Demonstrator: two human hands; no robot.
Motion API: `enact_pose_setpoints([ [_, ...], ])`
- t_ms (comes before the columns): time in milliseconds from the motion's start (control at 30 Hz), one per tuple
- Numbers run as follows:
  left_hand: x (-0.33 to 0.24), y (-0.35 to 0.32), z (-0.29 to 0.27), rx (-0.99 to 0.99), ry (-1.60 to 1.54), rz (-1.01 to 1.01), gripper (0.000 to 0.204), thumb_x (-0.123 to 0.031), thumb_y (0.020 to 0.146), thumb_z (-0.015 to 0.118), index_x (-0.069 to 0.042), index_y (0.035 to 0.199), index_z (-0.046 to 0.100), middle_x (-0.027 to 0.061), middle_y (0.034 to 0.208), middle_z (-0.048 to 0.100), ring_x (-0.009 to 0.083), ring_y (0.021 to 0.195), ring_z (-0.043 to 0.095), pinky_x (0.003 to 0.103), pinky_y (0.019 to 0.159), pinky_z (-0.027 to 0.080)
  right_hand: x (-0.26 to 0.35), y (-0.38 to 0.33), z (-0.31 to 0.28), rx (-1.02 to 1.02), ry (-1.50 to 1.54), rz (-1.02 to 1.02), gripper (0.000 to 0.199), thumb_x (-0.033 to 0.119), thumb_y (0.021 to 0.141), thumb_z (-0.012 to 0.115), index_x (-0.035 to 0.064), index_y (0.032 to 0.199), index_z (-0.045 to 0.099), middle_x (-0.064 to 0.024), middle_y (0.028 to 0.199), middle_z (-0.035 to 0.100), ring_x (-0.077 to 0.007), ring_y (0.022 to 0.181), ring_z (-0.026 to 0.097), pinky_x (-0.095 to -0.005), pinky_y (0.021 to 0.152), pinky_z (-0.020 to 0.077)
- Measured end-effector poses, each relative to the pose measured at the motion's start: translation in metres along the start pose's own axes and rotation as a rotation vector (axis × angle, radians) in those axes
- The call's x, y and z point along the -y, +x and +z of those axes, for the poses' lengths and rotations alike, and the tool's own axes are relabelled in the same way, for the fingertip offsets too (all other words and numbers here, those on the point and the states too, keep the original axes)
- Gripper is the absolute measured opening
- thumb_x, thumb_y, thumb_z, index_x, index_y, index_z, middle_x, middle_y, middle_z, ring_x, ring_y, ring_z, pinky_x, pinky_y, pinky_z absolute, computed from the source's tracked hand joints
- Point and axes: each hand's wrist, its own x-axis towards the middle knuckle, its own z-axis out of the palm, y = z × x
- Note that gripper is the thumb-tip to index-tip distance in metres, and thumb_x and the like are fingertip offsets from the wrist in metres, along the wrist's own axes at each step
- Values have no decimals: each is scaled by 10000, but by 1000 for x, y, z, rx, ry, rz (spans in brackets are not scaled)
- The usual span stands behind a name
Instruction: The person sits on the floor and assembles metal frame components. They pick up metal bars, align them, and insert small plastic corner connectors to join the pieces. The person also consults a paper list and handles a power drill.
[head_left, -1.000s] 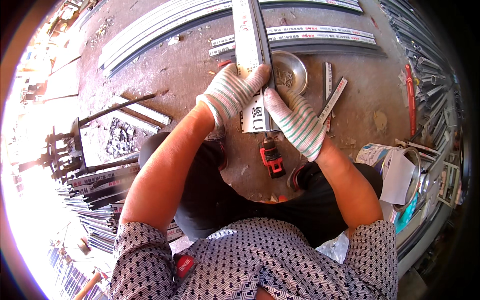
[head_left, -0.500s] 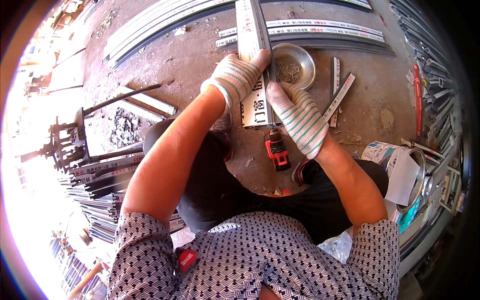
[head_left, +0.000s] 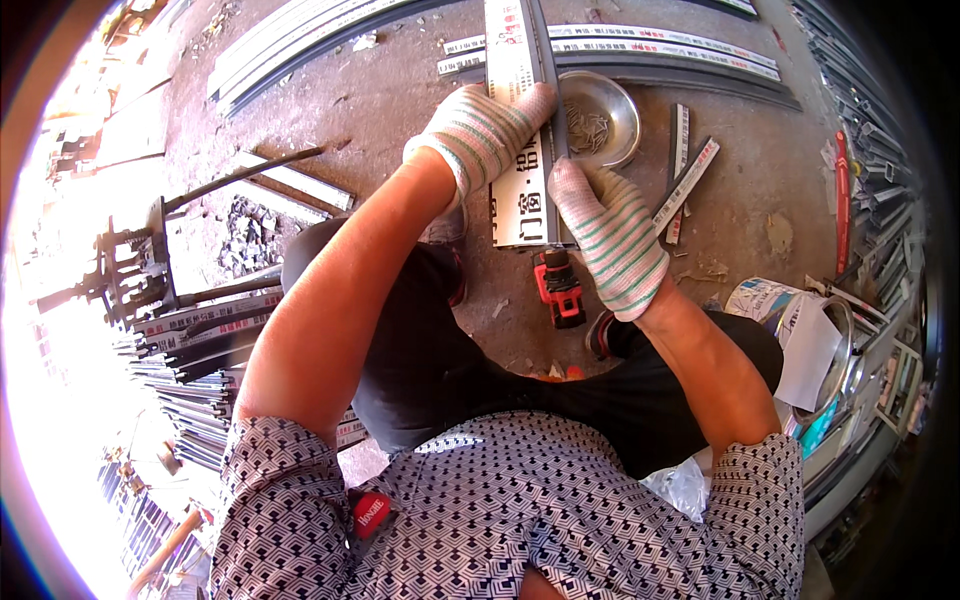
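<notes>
The long aluminium profile (head_left: pixel 520 120) lies flat on the ground with both gloved hands pressed on it, the left hand (head_left: pixel 480 130) curled over its edge, the right hand (head_left: pixel 610 235) flat below, while the red drill (head_left: pixel 558 288) just beneath its near end lies untouched and the screw bowl (head_left: pixel 600 118) beside it stays full, so fastening looks not yet begun.

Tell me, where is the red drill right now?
In the head view, the red drill lies on the ground just below the end of the long metal profile, between the person's knees and slightly left of the right hand.
</notes>
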Motion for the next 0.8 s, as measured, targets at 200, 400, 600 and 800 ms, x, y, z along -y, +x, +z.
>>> enact_pose_setpoints([
  [200, 11, 11, -2, 20, -6, 33, 698, -586, 892, 696, 73, 1121, 672, 115, 906, 739, 175, 784, 718, 307, 734, 577, -4, 7, -3, 73, -8, 63, 383, 360, 1064, 521, 32, 1224, 634, -10, 997, 708, -73, 803, 674, -233, 710, 562],
  [400, 28, 20, -1, -27, -46, 76, 731, -591, 877, 702, 102, 1103, 660, 145, 903, 741, 206, 825, 721, 333, 763, 571, 8, -1, -2, 262, 40, 229, 462, 379, 1081, 450, 19, 1344, 569, -30, 1134, 681, -95, 1006, 651, -253, 882, 543],
  [600, 20, 4, -4, 54, -55, 165, 696, -554, 869, 756, 85, 1129, 665, 100, 932, 734, 133, 820, 690, 299, 731, 580, 0, -12, 2, 239, 27, 104, 532, 480, 1065, 462, -15, 1209, 593, -56, 900, 674, -90, 681, 603, -242, 570, 480],
  [800, 11, -7, -4, 49, -85, 126, 539, -448, 887, 720, 52, 1084, 688, 129, 916, 759, 196, 816, 729, 332, 778, 577, 3, -22, -2, 237, 27, 131, 521, 482, 1071, 446, 13, 1220, 617, -37, 866, 691, -84, 625, 623, -222, 558, 511],
])
